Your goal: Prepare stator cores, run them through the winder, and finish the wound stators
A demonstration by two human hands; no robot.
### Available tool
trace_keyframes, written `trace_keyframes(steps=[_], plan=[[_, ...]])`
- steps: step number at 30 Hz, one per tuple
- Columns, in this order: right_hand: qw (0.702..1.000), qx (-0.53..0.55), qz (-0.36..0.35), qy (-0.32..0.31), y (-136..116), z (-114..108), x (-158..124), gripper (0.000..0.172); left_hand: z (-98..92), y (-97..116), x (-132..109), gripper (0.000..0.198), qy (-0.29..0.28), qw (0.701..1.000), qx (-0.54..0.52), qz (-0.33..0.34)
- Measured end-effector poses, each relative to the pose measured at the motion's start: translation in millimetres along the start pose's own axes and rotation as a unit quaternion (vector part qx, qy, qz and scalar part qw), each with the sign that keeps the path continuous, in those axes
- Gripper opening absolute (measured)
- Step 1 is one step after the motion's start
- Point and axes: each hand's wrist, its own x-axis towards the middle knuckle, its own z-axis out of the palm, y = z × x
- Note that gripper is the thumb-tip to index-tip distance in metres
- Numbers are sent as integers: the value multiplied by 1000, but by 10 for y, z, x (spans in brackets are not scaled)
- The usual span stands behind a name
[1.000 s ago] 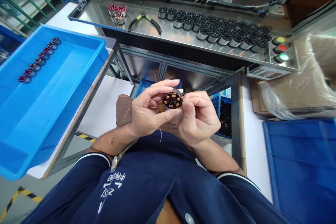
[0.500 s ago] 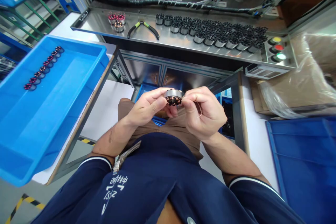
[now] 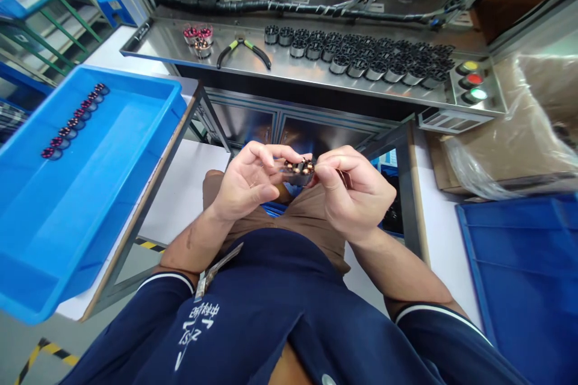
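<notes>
A motor stator (image 3: pixel 300 177), a ring with copper windings on its upper face, is between my hands above my lap; it looks slightly blurred. My left hand (image 3: pixel 246 183) has its fingers bent round the stator's far rim and left side, with the thumb lifted away from it. My right hand (image 3: pixel 354 192) is closed in a pinch at the stator's right edge. A thin copper wire (image 3: pixel 345 178) loops out of the right fingers. The exact contact under the right fingertips is hidden.
Ahead, a metal ledge (image 3: pixel 176 48) carries several black-topped stators (image 3: pixel 356 57), green-and-black pliers (image 3: pixel 244 53) and three wound stators (image 3: pixel 198 41). A blue tray (image 3: pixel 112 150) on the left holds a row of wound stators (image 3: pixel 76 123). Right are push buttons (image 3: pixel 472 80) and a blue bin (image 3: pixel 519 271).
The stator has tipped over so its wound face now shows on top. My left thumb has come off it and the left fingers have moved over the far rim. The right hand keeps its pinch.
</notes>
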Motion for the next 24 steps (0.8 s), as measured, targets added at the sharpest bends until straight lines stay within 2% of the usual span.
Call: trace_keyframes(steps=[3, 4, 8, 9, 11, 14, 17, 20, 24], plan=[[997, -29, -66, -16, 8, -40, 10, 12, 30, -45, -6, 46, 55, 998, -12, -23], [995, -44, -88, -21, 13, -58, 14, 11, 31, -55, -10, 48, 44, 998, -11, -53], [985, -83, -149, -35, 32, -123, 19, 6, 28, -41, -32, 43, -88, 977, -14, -193], [983, -89, -154, -36, 31, -129, 16, 6, 33, -31, -36, 41, -97, 974, -15, -205], [985, -95, -139, -33, 19, -124, 5, 8, 48, -22, -38, 39, -73, 978, -11, -197], [996, -68, -53, -13, -15, -80, -27, 12, 66, -68, -37, 39, -38, 990, 14, -135], [998, 15, 69, -7, -39, -26, -73, 15, 56, -174, -46, 35, -7, 996, 92, -3], [973, 126, 193, -17, -34, 11, -121, 19, 20, -263, -71, 39, 27, 963, 225, 142], [911, 248, 329, -17, -11, 47, -157, 28, -7, -271, -101, 60, 44, 914, 341, 214]])
